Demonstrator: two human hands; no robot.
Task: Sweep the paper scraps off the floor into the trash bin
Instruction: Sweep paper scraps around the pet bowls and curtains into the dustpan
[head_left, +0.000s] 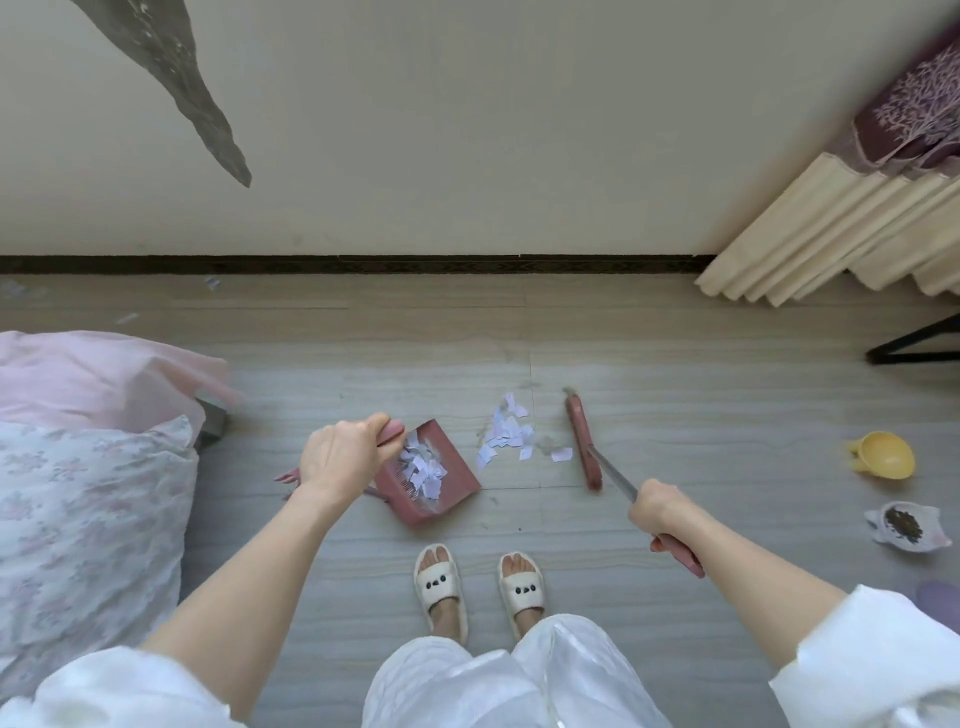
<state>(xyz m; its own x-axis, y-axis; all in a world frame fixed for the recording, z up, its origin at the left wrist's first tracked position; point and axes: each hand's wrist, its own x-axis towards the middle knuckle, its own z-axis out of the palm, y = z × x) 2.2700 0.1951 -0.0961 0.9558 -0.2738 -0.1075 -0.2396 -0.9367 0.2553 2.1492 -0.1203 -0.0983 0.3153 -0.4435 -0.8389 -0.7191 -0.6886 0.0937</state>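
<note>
A pink dustpan (452, 480) rests on the grey floor in front of my feet, holding several white paper scraps. My left hand (340, 452) grips its pink handle. To its right lies a loose pile of paper scraps (506, 434), with a few single pieces beside it. Further right, the pink broom head (583, 441) touches the floor just past the pile. My right hand (660, 512) is closed around the broom's handle. A few stray scraps (212, 282) lie far left by the skirting board. No trash bin is in view.
A bed with pink and floral bedding (88, 467) fills the left side. A yellow cup (883, 454) and a white dish with dark contents (906, 530) sit on the floor at right. Cream curtains (831, 244) and a black frame leg (914, 348) stand at back right.
</note>
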